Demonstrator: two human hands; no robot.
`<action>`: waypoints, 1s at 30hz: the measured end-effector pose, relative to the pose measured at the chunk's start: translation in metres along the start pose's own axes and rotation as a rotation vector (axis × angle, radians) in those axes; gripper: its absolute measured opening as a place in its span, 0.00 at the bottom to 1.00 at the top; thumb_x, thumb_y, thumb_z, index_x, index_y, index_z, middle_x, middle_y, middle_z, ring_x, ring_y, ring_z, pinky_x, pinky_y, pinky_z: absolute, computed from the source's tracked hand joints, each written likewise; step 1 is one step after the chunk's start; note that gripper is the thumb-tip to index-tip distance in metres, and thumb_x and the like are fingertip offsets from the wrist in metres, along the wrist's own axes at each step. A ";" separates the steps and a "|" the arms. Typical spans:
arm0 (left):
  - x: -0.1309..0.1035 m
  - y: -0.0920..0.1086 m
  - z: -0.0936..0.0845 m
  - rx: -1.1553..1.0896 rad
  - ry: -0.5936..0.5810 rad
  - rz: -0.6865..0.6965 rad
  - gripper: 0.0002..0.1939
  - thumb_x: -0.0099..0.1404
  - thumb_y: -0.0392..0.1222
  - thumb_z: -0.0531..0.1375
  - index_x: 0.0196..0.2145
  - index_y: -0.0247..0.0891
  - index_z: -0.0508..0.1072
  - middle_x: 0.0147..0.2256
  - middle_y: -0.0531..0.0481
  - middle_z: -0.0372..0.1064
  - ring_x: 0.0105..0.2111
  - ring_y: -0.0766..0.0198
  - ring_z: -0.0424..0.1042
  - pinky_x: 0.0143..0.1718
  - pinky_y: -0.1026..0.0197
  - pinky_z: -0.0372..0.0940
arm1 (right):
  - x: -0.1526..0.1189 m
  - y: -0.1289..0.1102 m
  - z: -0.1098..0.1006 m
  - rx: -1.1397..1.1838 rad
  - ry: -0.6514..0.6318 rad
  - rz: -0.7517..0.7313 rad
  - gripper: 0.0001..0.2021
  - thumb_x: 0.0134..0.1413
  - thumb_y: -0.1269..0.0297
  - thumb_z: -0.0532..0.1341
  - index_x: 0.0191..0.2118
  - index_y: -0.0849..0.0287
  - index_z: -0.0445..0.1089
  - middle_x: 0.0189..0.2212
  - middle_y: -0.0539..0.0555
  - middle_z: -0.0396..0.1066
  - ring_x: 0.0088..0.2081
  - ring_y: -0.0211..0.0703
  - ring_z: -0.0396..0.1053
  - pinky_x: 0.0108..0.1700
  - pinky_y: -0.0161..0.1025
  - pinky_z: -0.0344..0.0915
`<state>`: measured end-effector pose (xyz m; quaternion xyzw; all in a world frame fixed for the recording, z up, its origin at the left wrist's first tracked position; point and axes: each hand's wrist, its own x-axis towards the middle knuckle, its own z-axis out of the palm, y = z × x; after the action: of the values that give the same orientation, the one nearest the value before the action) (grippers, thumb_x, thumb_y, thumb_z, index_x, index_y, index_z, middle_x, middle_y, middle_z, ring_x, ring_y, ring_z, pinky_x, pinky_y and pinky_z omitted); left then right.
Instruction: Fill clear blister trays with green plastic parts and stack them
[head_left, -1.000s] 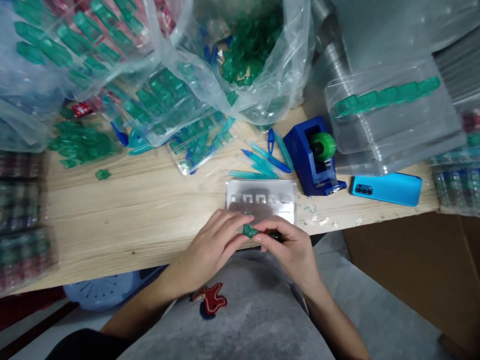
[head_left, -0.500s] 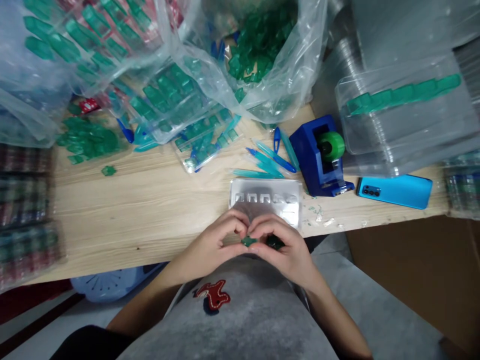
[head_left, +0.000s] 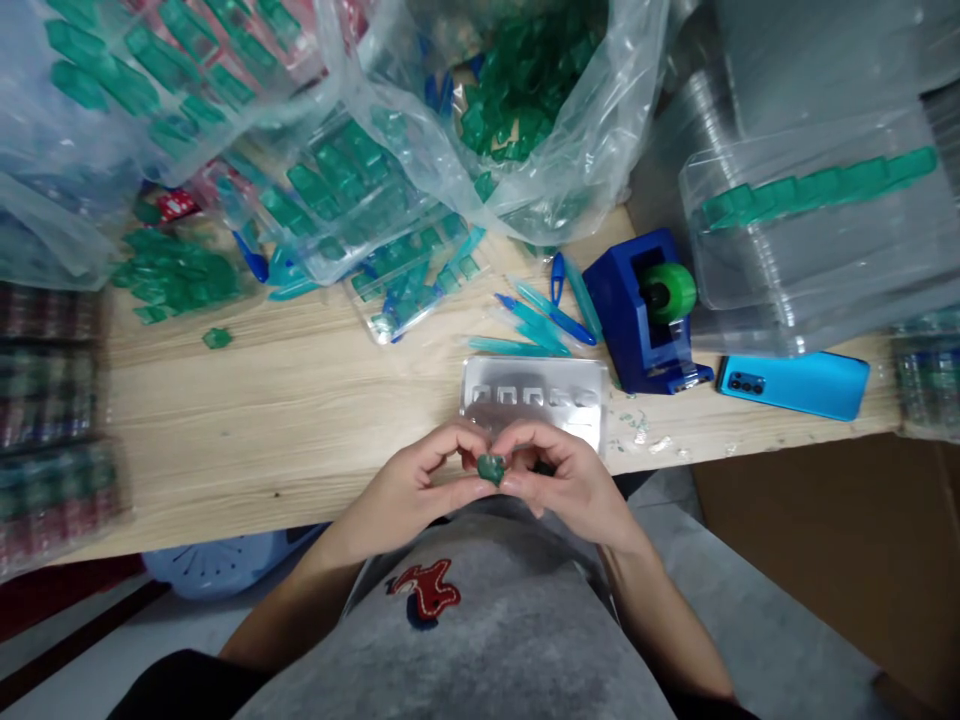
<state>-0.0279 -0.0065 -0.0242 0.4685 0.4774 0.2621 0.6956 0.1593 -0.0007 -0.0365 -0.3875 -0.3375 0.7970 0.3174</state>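
There are two hands (head_left: 414, 488), one tape dispenser (head_left: 616, 310), one tape roll (head_left: 680, 292) and one phone (head_left: 814, 385).

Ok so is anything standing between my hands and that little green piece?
Nothing visible is: your left hand and right hand both have fingertips on the green piece. A dark object shows partly hidden in the right hand, and the plastic tray lies just beyond, but neither comes between.

No lettering, brand, number or sign is legible anywhere here
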 end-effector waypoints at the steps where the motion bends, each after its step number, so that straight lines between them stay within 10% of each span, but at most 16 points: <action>1: 0.000 0.000 0.000 -0.009 0.008 0.005 0.04 0.62 0.37 0.63 0.35 0.41 0.70 0.36 0.53 0.70 0.37 0.67 0.70 0.40 0.65 0.63 | 0.001 0.000 -0.001 0.002 0.001 0.019 0.07 0.50 0.64 0.68 0.34 0.56 0.70 0.25 0.43 0.64 0.19 0.26 0.56 0.19 0.27 0.53; 8: -0.001 -0.001 -0.011 0.035 -0.098 0.084 0.08 0.59 0.36 0.64 0.37 0.41 0.70 0.38 0.51 0.68 0.40 0.64 0.69 0.44 0.62 0.64 | -0.001 -0.001 0.003 -0.091 0.033 -0.067 0.06 0.49 0.69 0.66 0.27 0.57 0.68 0.31 0.47 0.67 0.24 0.29 0.61 0.23 0.29 0.60; 16: 0.001 0.000 -0.005 -0.061 0.040 0.037 0.03 0.63 0.36 0.61 0.35 0.42 0.71 0.35 0.54 0.70 0.36 0.69 0.70 0.37 0.68 0.66 | -0.006 0.001 0.012 -0.358 0.227 -0.213 0.03 0.56 0.67 0.63 0.38 0.53 0.73 0.26 0.45 0.71 0.23 0.32 0.63 0.25 0.32 0.62; 30: 0.012 -0.005 0.011 0.671 0.232 0.344 0.08 0.65 0.31 0.55 0.40 0.41 0.67 0.33 0.53 0.67 0.34 0.64 0.67 0.37 0.61 0.64 | 0.007 0.029 0.009 -1.258 0.482 -0.521 0.10 0.64 0.72 0.49 0.39 0.56 0.66 0.33 0.53 0.72 0.30 0.41 0.68 0.30 0.37 0.62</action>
<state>-0.0133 -0.0036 -0.0321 0.7103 0.5264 0.2554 0.3914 0.1409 -0.0144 -0.0580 -0.5688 -0.7344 0.2426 0.2797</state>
